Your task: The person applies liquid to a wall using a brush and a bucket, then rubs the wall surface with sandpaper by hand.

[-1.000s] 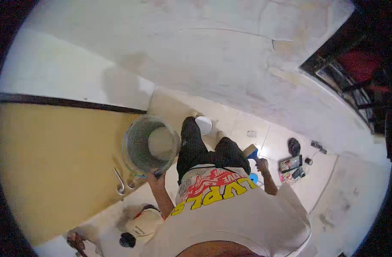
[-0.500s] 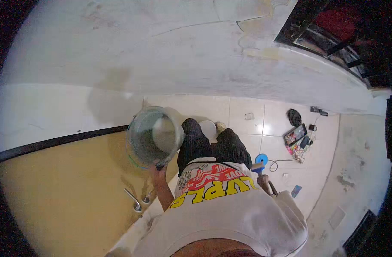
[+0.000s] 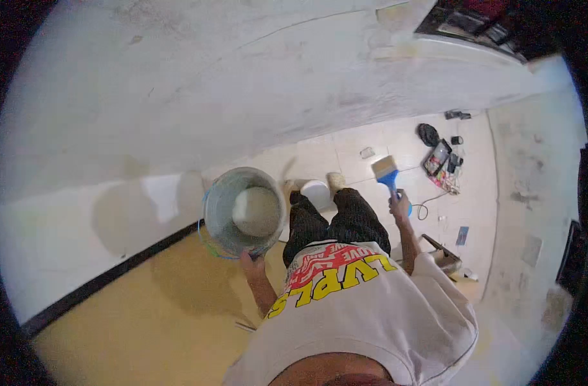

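Observation:
My left hand [image 3: 252, 259] grips the near rim of a large grey bucket [image 3: 218, 222], which has a whitish substance [image 3: 256, 211] at its bottom. Out to the right, my right hand [image 3: 398, 203] is closed round the blue handle of a wide paint brush [image 3: 384, 170]. The brush's pale bristles point up and away from me, over the tiled floor. A round white container [image 3: 316, 193] stands on the floor between my feet.
Beyond the bucket rises a patchy whitish wall [image 3: 255, 83]. A phone or tablet [image 3: 438, 156], a black object [image 3: 428, 134] and cables lie on the floor at the right. A tan surface with a dark edge [image 3: 114, 281] is at the left.
My right hand has lifted the brush up and forward from beside my hip. The bucket, still held by my left hand, sits slightly farther right in the view, and the view has tilted.

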`<action>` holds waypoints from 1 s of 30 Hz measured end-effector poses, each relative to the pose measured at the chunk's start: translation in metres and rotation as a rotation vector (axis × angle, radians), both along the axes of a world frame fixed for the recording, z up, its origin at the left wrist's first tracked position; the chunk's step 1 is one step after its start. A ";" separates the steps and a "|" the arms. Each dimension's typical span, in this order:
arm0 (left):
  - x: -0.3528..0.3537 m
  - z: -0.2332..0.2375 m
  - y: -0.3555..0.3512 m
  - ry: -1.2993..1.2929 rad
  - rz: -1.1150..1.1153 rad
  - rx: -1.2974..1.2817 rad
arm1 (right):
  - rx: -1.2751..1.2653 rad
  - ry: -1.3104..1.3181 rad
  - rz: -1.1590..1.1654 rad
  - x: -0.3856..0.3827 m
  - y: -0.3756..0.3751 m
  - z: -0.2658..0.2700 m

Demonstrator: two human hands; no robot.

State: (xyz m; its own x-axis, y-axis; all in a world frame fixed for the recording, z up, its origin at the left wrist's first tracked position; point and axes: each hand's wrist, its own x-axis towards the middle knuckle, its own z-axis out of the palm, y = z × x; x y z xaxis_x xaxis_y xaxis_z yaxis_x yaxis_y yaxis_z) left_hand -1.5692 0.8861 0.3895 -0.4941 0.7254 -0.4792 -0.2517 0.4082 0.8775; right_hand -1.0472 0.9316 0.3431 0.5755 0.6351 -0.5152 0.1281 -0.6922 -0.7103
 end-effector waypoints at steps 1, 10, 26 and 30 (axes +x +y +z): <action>-0.014 -0.027 -0.001 0.062 -0.055 -0.007 | 0.023 -0.002 0.013 -0.005 -0.006 -0.005; -0.037 -0.053 0.033 0.255 -0.293 0.137 | -0.282 -0.284 -0.007 -0.012 -0.179 -0.078; 0.074 0.022 -0.002 0.577 -0.424 0.045 | -0.420 -0.070 -0.110 0.118 -0.373 -0.149; 0.050 -0.033 -0.022 -0.566 -0.034 0.201 | -0.404 -0.004 -0.004 0.108 -0.286 -0.116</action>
State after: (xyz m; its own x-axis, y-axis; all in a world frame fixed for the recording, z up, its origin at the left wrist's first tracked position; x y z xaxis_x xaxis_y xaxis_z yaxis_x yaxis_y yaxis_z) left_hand -1.5190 0.8637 0.3567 -0.1766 0.8399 -0.5131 -0.6922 0.2646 0.6714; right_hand -0.9395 0.6458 0.2273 0.5799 0.3796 -0.7208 0.1267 -0.9161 -0.3805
